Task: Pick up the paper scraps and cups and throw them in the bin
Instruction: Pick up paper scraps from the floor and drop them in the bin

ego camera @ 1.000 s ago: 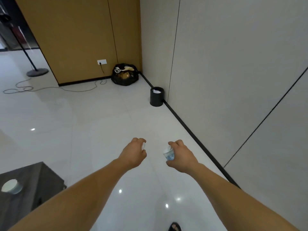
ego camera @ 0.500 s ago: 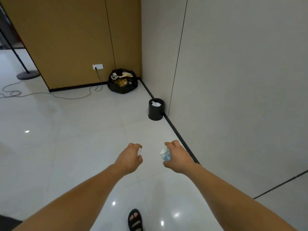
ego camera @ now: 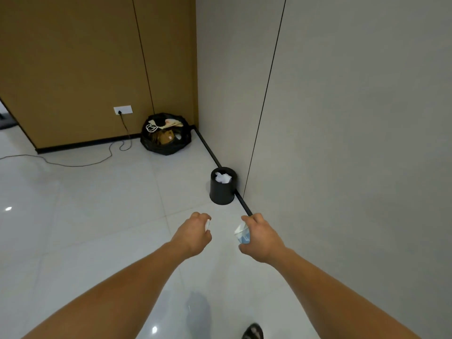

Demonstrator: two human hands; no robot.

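A small black round bin (ego camera: 222, 192) stands on the floor against the grey wall, with crumpled white paper (ego camera: 223, 177) inside. My right hand (ego camera: 260, 237) grips a crushed white and blue paper cup (ego camera: 242, 234), held out below and slightly right of the bin. My left hand (ego camera: 193, 234) is curled around a white paper scrap (ego camera: 207, 224), of which only an edge shows between the fingers. Both hands hover above the floor, short of the bin.
A full black rubbish bag (ego camera: 166, 134) sits in the corner by the tan wall. A power cord (ego camera: 80, 162) trails from a wall socket (ego camera: 123, 110) across the white tiled floor. The grey wall (ego camera: 342, 143) runs close on the right. My sandalled foot (ego camera: 253, 331) shows at the bottom.
The view has advanced toward the bin, which now looks larger and nearer to my hands. The dark table and lamp stand have left the view. Both hands keep their grips.
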